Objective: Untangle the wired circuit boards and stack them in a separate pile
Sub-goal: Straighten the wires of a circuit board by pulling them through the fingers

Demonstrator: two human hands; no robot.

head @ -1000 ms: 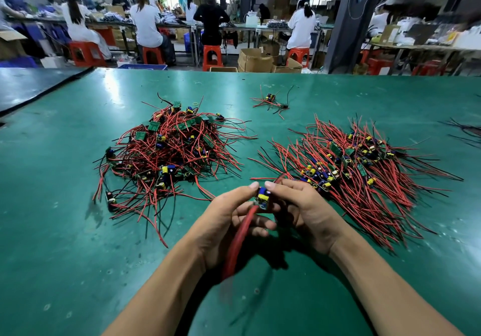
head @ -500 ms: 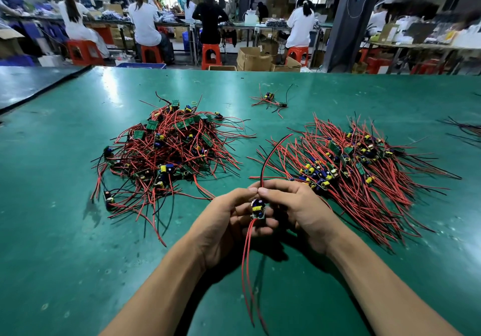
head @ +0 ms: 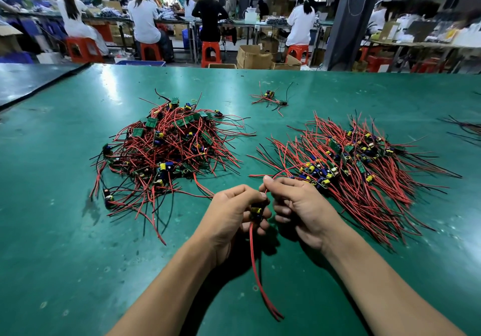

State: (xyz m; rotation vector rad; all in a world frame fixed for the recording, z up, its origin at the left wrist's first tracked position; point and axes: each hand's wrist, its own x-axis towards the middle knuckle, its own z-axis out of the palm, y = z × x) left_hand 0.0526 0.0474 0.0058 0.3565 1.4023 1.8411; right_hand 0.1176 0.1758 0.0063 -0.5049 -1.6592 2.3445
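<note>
A tangled heap of circuit boards with red and black wires (head: 166,153) lies on the green table (head: 65,231) at the left. To the right spreads a sorted pile (head: 351,169) with wires fanned out. My left hand (head: 229,216) grips one small circuit board (head: 256,212) with yellow and blue parts; its red wires (head: 256,270) hang down toward me. My right hand (head: 299,205), close beside it, pinches a red wire that runs up from the board toward the sorted pile.
Two loose wired boards (head: 270,98) lie farther back in the middle. Dark wires (head: 466,130) show at the right edge. Beyond the table's far edge, several people sit on red stools at benches, with cardboard boxes (head: 253,55) on the floor.
The board's lower red wires, blurred and swinging a second ago, now hang straight down. My right hand has shifted from the board to pinching its upper wire, which has dropped from an arc toward the sorted pile.
</note>
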